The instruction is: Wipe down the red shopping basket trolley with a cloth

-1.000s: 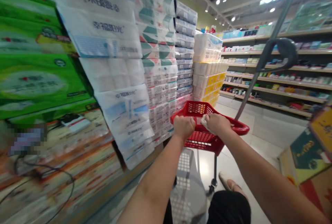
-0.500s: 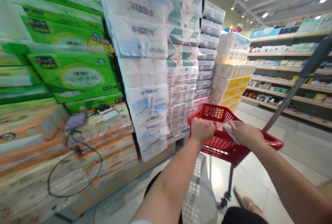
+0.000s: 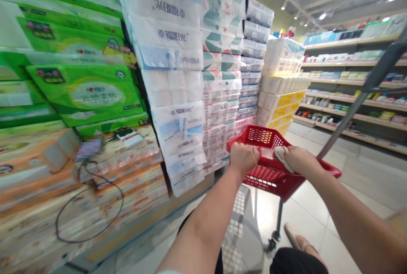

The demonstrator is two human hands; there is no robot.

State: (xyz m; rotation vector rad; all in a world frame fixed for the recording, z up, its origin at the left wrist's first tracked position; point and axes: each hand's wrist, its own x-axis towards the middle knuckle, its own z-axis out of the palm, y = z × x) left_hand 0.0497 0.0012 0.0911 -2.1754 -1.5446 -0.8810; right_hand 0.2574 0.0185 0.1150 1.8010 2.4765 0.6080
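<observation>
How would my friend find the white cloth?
Start at the red shopping cart near the tall tissue stacks. Go to its handle, then to the person's right grip there. The white cloth peeks out, bunched and pale, unlike the bright red beside it.

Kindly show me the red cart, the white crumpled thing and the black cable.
Red cart (image 3: 280, 187): head view, near wall of its basket.
White crumpled thing (image 3: 282, 157): head view, its visible middle.
Black cable (image 3: 76, 242): head view, bottom of its loop.
</observation>
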